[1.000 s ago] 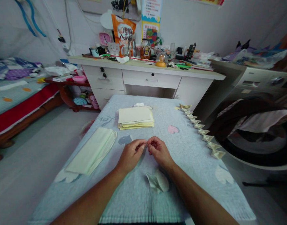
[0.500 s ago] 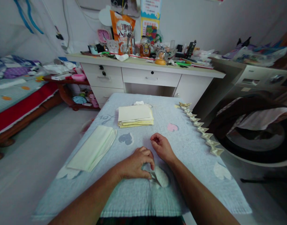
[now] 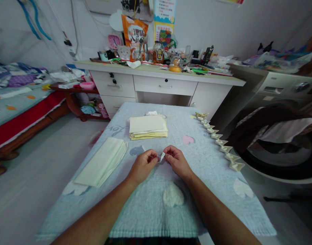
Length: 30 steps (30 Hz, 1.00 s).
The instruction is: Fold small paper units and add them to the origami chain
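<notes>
A small folded piece of white paper (image 3: 161, 157) is pinched between my two hands over the middle of the table. My left hand (image 3: 145, 164) grips its left side with thumb and forefinger. On the other side, my right hand (image 3: 177, 161) has its fingertips closed on the paper's edge. Beyond the hands lies a stack of cream and yellow paper sheets (image 3: 148, 125). To the left rests a pile of long pale green paper (image 3: 102, 162). A row of folded paper pieces (image 3: 225, 149) runs along the table's right edge.
A pale blue cloth with heart shapes (image 3: 135, 211) covers the table. Behind it stands a white desk (image 3: 166, 84) crowded with small objects. At the right is a washing machine (image 3: 273, 85) with clothes in its open door; a bed (image 3: 23, 112) stands at the left.
My left hand has moved up and away from the table's near side, bringing the small paper to my right hand. Both hands now hold it; my right hand stays in about the same place.
</notes>
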Available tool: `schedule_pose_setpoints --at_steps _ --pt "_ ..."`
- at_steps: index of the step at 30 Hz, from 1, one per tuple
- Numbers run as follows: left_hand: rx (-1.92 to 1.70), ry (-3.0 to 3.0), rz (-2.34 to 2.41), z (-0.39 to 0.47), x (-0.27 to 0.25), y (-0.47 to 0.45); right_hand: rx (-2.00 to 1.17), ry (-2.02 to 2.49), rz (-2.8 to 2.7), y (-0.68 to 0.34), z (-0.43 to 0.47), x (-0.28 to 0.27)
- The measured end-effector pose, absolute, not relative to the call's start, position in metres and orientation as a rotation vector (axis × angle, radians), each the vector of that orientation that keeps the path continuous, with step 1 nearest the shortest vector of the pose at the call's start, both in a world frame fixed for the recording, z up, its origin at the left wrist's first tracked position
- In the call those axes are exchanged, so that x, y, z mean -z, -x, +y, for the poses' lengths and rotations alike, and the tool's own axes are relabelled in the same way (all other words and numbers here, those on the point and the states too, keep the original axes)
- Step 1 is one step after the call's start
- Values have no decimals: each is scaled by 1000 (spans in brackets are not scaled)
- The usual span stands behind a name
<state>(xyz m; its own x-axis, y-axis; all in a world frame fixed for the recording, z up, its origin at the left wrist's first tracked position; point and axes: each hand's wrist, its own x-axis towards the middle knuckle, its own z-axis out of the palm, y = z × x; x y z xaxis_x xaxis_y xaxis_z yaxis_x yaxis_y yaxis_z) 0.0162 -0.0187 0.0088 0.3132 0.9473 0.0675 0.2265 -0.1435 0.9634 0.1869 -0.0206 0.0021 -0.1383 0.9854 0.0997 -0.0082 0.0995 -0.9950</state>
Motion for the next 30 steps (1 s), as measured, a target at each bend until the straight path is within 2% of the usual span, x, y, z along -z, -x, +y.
schedule_pose_setpoints --at_steps 5,10,19,30 --pt "-1010 -1513 1152 -19 -6 -17 -1373 831 -1313 -178 -26 -5" --pt "-1025 -1601 1249 -20 -5 -17 -1396 832 -1238 -176 -25 -1" --pt "-971 -1636 1000 -26 -18 -16 -1411 869 -1221 -178 -25 -7" --pt "-959 -1319 907 -15 -6 -14 -1466 821 -1191 -181 -23 -2"
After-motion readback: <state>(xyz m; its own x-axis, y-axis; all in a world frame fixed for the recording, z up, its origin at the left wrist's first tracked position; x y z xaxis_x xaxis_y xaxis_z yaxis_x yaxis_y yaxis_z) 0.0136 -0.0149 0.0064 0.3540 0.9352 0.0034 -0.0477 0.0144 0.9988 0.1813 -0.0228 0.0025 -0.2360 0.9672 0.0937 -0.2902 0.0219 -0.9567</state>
